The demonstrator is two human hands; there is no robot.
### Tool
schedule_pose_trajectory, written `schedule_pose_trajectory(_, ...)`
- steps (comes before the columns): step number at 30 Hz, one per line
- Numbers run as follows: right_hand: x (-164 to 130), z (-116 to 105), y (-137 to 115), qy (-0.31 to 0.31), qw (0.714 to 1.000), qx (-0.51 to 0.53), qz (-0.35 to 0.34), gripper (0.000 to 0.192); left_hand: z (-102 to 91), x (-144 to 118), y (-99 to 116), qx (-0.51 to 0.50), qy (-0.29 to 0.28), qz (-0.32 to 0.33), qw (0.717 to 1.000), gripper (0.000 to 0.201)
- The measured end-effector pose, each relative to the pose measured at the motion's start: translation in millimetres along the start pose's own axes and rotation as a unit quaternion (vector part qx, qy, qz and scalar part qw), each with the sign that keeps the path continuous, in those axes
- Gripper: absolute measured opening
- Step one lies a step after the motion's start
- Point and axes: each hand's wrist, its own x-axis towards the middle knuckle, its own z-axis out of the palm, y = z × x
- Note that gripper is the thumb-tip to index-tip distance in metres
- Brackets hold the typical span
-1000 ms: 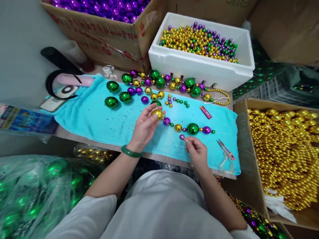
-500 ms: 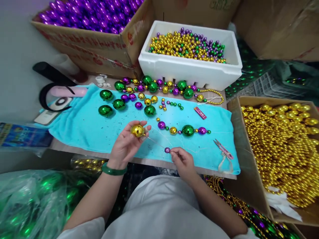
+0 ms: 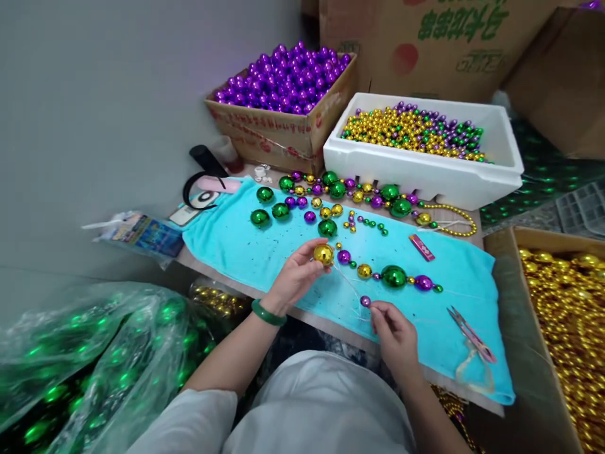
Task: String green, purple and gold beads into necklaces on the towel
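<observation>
My left hand (image 3: 297, 274), with a green bangle (image 3: 268, 313) on the wrist, is closed on a large gold bead (image 3: 324, 254). A thin pale thread (image 3: 348, 282) runs from that bead down to a small purple bead (image 3: 365, 302). My right hand (image 3: 394, 331) pinches at the purple bead's right side; whether it grips the bead or the thread there is hard to make out. Just beyond my hands a partly strung row of beads, with a large green bead (image 3: 394, 276), lies on the turquoise towel (image 3: 227, 246). Loose green, purple and gold beads are scattered behind it.
Pink-handled thread snips (image 3: 472, 334) and a small red packet (image 3: 421, 247) lie at the right. A finished bead string (image 3: 401, 207) stretches along the back. Behind stand a white foam box (image 3: 420, 165) and a carton (image 3: 265, 129) of purple beads. Another carton (image 3: 543, 334) holds gold strands.
The camera view has swung left and up, so everything sits further right and lower. My left hand still holds the gold bead, now turned slightly; my right hand keeps its pinch.
</observation>
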Motion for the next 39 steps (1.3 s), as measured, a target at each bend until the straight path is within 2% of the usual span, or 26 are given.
schedule_pose_trajectory(5,2,-7,2,0.019,1.000,-0.011,0.007,0.028,1.2,0,0,0.031,-0.021,0.015,0.999,0.044)
schedule_pose_trajectory(11,8,-14,9,0.016,0.999,0.029,0.032,0.028,4.3,0,2,0.045,-0.054,0.012,0.997,0.043)
schedule_pose_trajectory(14,10,-12,13,0.007,0.996,0.067,0.060,0.030,7.2,-1,2,0.036,-0.062,0.009,0.997,0.043)
schedule_pose_trajectory(20,10,-5,25,-0.018,0.987,0.126,0.101,0.032,14.5,-2,0,0.062,-0.061,0.056,0.995,0.044)
schedule_pose_trajectory(26,11,-6,27,-0.035,0.981,0.146,0.127,0.034,20.7,-2,-7,0.041,-0.079,0.016,0.996,0.044)
schedule_pose_trajectory(29,13,-6,18,-0.029,0.985,0.127,0.116,0.035,22.3,-3,-16,0.119,-0.115,-0.013,0.986,0.044)
schedule_pose_trajectory(30,13,-5,14,-0.024,0.986,0.123,0.113,0.035,21.7,-2,-17,0.172,-0.137,-0.023,0.975,0.046)
schedule_pose_trajectory(32,15,-6,9,-0.004,0.987,0.121,0.109,0.035,17.4,2,-17,0.301,-0.187,-0.026,0.935,0.054)
schedule_pose_trajectory(34,16,-8,7,0.027,0.986,0.125,0.107,0.035,9.7,14,-14,0.422,-0.216,0.021,0.880,0.057)
schedule_pose_trajectory(37,17,-12,9,0.061,0.983,0.135,0.111,0.033,1.6,53,-14,0.536,-0.186,0.168,0.806,0.034)
schedule_pose_trajectory(39,16,-14,11,0.070,0.980,0.146,0.115,0.034,6.4,87,-20,0.589,-0.145,0.241,0.758,0.024)
